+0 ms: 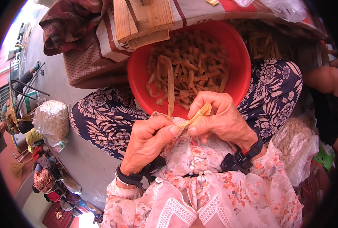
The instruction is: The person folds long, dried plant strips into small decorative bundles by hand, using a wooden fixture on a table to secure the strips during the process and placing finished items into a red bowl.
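Observation:
My left hand [145, 141] pinches a long, flat, yellowish-tan strip [171, 89], perhaps dried leaf; its loose tail rises from the fingers and loops over the basin. My right hand [218, 119] grips the folded end of the same strip between thumb and fingers, close beside the left thumb. Both hands are closed, just above my lap. Beyond them a red basin [238, 76] sits between my knees, holding a heap of short tan folded pieces [193, 64]. What my inner fingers do under the strip is hidden.
A wooden block [144, 19] with metal pieces on it juts over the basin from a cloth-covered surface [87, 70]. Clear bags of pale material stand at left [53, 121] and right [296, 142]. Another person's hand [325, 79] shows at far right. More tan strips [262, 43] lie behind the basin.

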### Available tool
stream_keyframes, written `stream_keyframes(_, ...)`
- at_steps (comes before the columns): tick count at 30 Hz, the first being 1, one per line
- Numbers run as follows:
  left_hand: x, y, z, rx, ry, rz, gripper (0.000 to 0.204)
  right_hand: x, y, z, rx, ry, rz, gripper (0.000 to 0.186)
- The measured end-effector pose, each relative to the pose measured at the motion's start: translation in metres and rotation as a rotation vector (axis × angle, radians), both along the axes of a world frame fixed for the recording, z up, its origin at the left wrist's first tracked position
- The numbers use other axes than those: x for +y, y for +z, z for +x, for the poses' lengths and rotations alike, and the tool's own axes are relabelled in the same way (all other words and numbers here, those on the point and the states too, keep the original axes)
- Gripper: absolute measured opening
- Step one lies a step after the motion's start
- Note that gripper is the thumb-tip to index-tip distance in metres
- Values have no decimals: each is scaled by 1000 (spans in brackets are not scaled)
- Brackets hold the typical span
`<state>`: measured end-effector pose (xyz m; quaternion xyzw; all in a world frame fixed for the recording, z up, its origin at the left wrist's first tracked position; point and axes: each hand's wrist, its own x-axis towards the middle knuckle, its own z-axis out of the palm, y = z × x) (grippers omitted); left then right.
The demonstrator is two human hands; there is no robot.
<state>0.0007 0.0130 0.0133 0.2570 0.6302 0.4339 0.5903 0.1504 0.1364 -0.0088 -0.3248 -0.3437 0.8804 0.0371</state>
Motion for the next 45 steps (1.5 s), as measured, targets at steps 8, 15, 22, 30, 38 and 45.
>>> stream_keyframes(8, 24, 0, 1, 456, -219, 348, 11, 11, 15, 3, -51, 81, 367, 13)
stream_keyframes(15, 29, -1, 2, 278, -247, 221, 19, 22, 2, 7, 23, 204, 1177, 23)
stream_keyframes(22, 30, -7, 15, 228, -186, 319, 15, 29, 9, 7, 76, 200, 753, 27)
stream_keyframes(30, 20, -13, 21, 353, -187, 298, 10, 17, 2, 2, -23, 26, -21, 26)
stream_keyframes(38, 24, 2, 14, -39, -5, 97, 13, 31, -11, 7, 136, -179, 95, 20)
stream_keyframes(45, 27, -9, 9, 180, -158, 116, 9, 20, 1, -1, -43, -4, 16, 11)
